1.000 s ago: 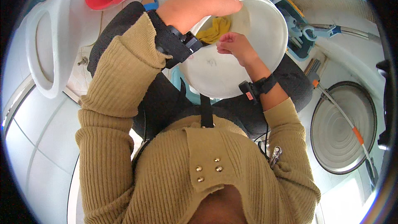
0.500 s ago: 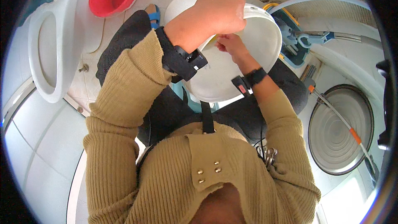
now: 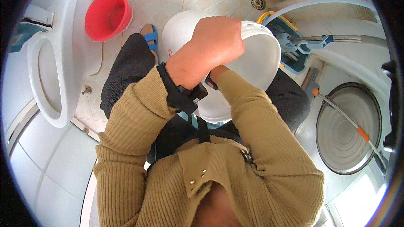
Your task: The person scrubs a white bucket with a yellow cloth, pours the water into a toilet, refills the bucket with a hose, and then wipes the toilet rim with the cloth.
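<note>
Toilet (image 3: 50,75): white, seat up, standing at the person's left against the tiled floor.
Washing machine drum (image 3: 347,130): round and grey, open at the person's right, a mop handle (image 3: 343,113) lying across it.
Bucket (image 3: 261,54): white plastic, tipped on its side between the person's knees, its mouth facing them, well in front of the toilet.
Mop tray (image 3: 290,42): blue, with a yellow rim, just beyond the bucket to the right.
Basin (image 3: 107,14): red, on the floor beside the toilet, apart from the bucket.
Left hand (image 3: 216,40): fingers curled over the bucket's near rim, gripping it; a black wrist strap sits below.
Right hand: reaching inside the bucket, hidden behind the left; whether its fingers are spread or closed cannot be told.
</note>
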